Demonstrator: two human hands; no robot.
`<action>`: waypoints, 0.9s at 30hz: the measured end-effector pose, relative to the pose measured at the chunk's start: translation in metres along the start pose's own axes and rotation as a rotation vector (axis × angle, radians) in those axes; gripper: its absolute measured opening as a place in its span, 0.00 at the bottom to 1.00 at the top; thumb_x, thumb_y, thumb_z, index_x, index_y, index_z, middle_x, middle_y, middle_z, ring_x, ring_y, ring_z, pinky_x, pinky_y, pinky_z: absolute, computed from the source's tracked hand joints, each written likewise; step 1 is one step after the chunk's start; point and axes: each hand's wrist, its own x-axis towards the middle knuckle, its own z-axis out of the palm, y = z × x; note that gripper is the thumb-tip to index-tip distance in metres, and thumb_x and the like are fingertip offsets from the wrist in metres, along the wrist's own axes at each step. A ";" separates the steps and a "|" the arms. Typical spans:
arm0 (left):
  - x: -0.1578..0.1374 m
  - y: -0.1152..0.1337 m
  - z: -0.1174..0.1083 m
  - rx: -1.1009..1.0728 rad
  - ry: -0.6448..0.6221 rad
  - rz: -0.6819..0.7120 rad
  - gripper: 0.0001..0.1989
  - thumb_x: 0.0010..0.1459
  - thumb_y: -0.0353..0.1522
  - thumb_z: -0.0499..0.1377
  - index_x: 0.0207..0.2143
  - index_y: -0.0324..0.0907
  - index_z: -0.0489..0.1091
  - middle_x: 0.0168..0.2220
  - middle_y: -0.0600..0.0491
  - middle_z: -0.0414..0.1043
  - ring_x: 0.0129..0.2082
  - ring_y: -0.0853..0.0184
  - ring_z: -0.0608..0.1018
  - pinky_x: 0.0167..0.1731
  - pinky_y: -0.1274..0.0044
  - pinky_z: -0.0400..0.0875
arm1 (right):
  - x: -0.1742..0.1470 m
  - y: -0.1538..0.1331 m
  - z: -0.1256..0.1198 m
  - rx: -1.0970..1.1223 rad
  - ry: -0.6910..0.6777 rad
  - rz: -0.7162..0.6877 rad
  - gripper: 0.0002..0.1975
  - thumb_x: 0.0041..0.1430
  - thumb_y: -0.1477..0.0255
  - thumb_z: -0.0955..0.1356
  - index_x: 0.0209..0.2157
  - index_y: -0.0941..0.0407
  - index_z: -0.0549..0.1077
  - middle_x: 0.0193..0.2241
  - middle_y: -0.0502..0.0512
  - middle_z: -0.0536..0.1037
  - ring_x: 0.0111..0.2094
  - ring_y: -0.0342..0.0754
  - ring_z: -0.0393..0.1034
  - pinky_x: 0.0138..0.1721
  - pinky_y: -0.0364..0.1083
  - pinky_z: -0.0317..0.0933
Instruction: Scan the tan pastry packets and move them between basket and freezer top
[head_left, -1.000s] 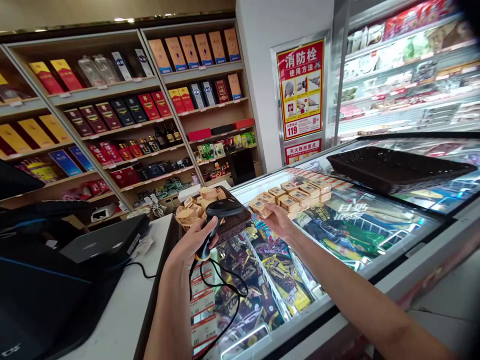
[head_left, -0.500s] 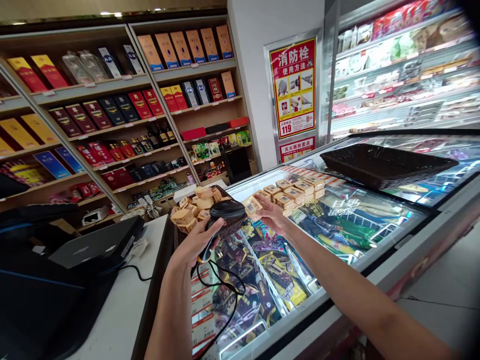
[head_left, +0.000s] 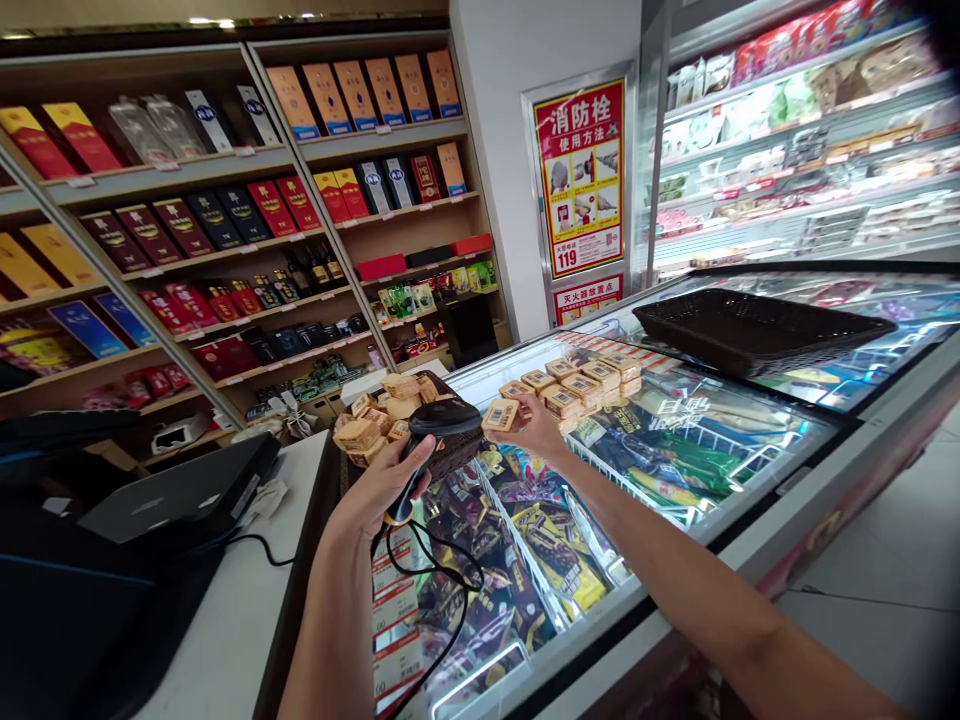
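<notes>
My left hand [head_left: 391, 478] is wrapped round the handle of a black barcode scanner [head_left: 445, 418], whose head points right and whose cable hangs over the freezer glass. Facing the scanner head is a small packaged snack [head_left: 500, 414] with a barcode label, pinched in the fingers of my right hand [head_left: 534, 430]. Just beyond my right hand, stacked packaged snacks [head_left: 581, 387] of the same kind stand in rows on the freezer top. Behind the scanner, a dark woven basket [head_left: 457, 452] holds a loose heap of these packs [head_left: 386, 408].
A glass-topped freezer [head_left: 739, 510] with bagged ice cream inside runs across the front. An empty-looking dark tray [head_left: 757, 330] lies on it at the right. At left is a white counter [head_left: 225, 610] with a black device [head_left: 180, 490]. Shelves of boxes [head_left: 367, 95] line the back wall.
The snack pack in my right hand has turned so its barcode label faces me more squarely, close to the scanner head. The whole view has shifted slightly.
</notes>
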 end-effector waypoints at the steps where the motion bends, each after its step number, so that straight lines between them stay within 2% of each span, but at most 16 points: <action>1: 0.000 0.000 0.001 0.015 -0.004 0.005 0.27 0.49 0.55 0.65 0.30 0.43 0.60 0.25 0.63 0.54 0.18 0.77 0.63 0.17 0.81 0.53 | 0.001 0.002 -0.001 -0.118 0.063 -0.007 0.42 0.38 0.54 0.78 0.53 0.57 0.66 0.51 0.62 0.70 0.53 0.59 0.67 0.52 0.55 0.65; 4: 0.000 0.000 0.000 0.030 -0.008 0.010 0.27 0.48 0.55 0.65 0.30 0.44 0.60 0.24 0.62 0.55 0.18 0.76 0.63 0.17 0.81 0.52 | 0.001 0.007 -0.003 -0.503 0.125 0.026 0.41 0.39 0.59 0.78 0.54 0.59 0.64 0.52 0.66 0.68 0.58 0.64 0.61 0.56 0.58 0.60; 7: 0.000 0.000 -0.002 0.039 -0.002 -0.017 0.27 0.48 0.55 0.65 0.29 0.44 0.60 0.21 0.63 0.55 0.17 0.76 0.61 0.16 0.82 0.49 | -0.004 0.010 -0.002 -0.749 0.027 0.092 0.39 0.42 0.63 0.77 0.54 0.61 0.65 0.53 0.71 0.66 0.57 0.67 0.62 0.54 0.58 0.61; 9: 0.000 0.001 -0.003 0.036 0.003 -0.041 0.26 0.48 0.56 0.64 0.30 0.45 0.60 0.19 0.63 0.56 0.16 0.75 0.60 0.15 0.81 0.47 | -0.008 0.010 -0.001 -0.826 -0.024 0.089 0.33 0.48 0.63 0.75 0.53 0.62 0.68 0.53 0.73 0.66 0.58 0.69 0.60 0.54 0.59 0.61; 12: -0.001 0.002 -0.003 0.009 0.014 -0.040 0.27 0.47 0.56 0.65 0.32 0.45 0.61 0.19 0.63 0.58 0.15 0.76 0.60 0.14 0.81 0.47 | -0.010 0.011 0.000 -0.922 -0.061 0.016 0.21 0.54 0.66 0.73 0.47 0.62 0.73 0.53 0.74 0.67 0.60 0.70 0.57 0.56 0.60 0.60; 14: 0.000 0.002 -0.003 0.002 0.019 -0.037 0.27 0.46 0.55 0.66 0.32 0.45 0.61 0.19 0.63 0.58 0.15 0.75 0.62 0.14 0.81 0.48 | -0.011 0.013 0.000 -0.964 -0.085 0.000 0.14 0.56 0.72 0.71 0.44 0.62 0.74 0.53 0.74 0.67 0.56 0.67 0.63 0.53 0.58 0.62; 16: 0.000 0.001 -0.004 0.001 0.017 -0.039 0.27 0.46 0.56 0.66 0.31 0.45 0.61 0.19 0.63 0.58 0.15 0.75 0.62 0.14 0.82 0.48 | -0.011 0.017 0.000 -0.980 -0.098 0.014 0.11 0.58 0.77 0.68 0.44 0.61 0.74 0.52 0.73 0.67 0.51 0.62 0.69 0.49 0.56 0.65; 23: 0.002 -0.006 -0.012 0.027 0.004 -0.046 0.27 0.50 0.58 0.63 0.35 0.46 0.63 0.17 0.62 0.61 0.14 0.74 0.61 0.13 0.82 0.49 | -0.004 0.023 -0.014 -0.973 -0.032 0.047 0.18 0.60 0.82 0.61 0.50 0.61 0.72 0.51 0.73 0.68 0.50 0.63 0.70 0.45 0.57 0.67; 27: -0.002 -0.002 -0.017 0.031 0.044 0.017 0.27 0.48 0.57 0.64 0.33 0.44 0.64 0.18 0.60 0.62 0.14 0.74 0.62 0.14 0.81 0.52 | -0.005 0.018 -0.017 -1.007 -0.015 0.038 0.22 0.59 0.84 0.57 0.50 0.63 0.73 0.50 0.74 0.68 0.52 0.63 0.67 0.45 0.56 0.67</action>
